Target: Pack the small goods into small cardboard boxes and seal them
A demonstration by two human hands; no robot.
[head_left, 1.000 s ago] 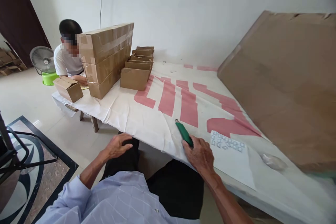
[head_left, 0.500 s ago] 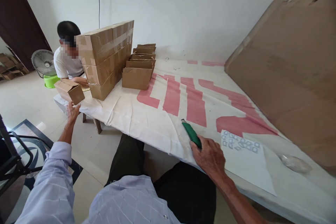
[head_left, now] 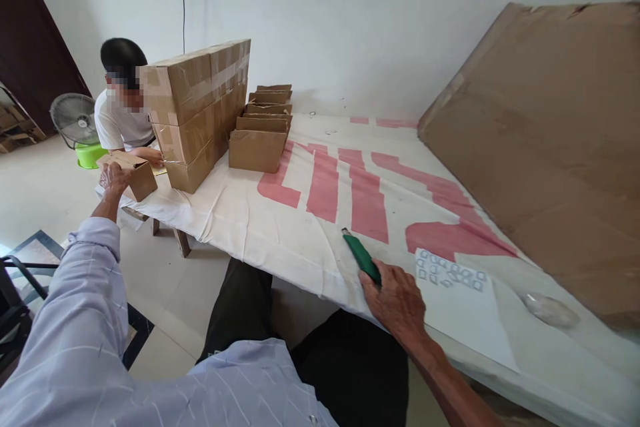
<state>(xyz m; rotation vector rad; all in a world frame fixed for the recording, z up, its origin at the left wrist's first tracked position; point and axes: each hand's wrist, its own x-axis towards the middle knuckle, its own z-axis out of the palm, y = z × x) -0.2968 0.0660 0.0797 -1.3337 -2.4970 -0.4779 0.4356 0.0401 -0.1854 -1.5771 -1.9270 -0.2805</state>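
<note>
At the left end of the table, a small cardboard box [head_left: 143,180] stands beside the box stack. My left hand [head_left: 115,179] grips it by the side and top edge, fingers curled and partly hidden against the cardboard. My right hand [head_left: 399,297] rests by the table's front edge, closed around a green utility knife [head_left: 361,257] whose metal tip points away from me. Just right of that hand lies a white paper sheet [head_left: 463,313] with small squares drawn in rows.
Taped cardboard boxes [head_left: 193,120] are stacked high at the left, with several open cartons [head_left: 257,150] in a row behind. A co-worker [head_left: 123,120] sits beyond the stack. A large cardboard sheet [head_left: 545,147] leans at right near a clear plastic packet [head_left: 550,310]. White cloth [head_left: 240,213] covers the table.
My left hand has moved up and forward from just below the small box and taken hold of it. The right hand still holds the knife in about the same spot.
</note>
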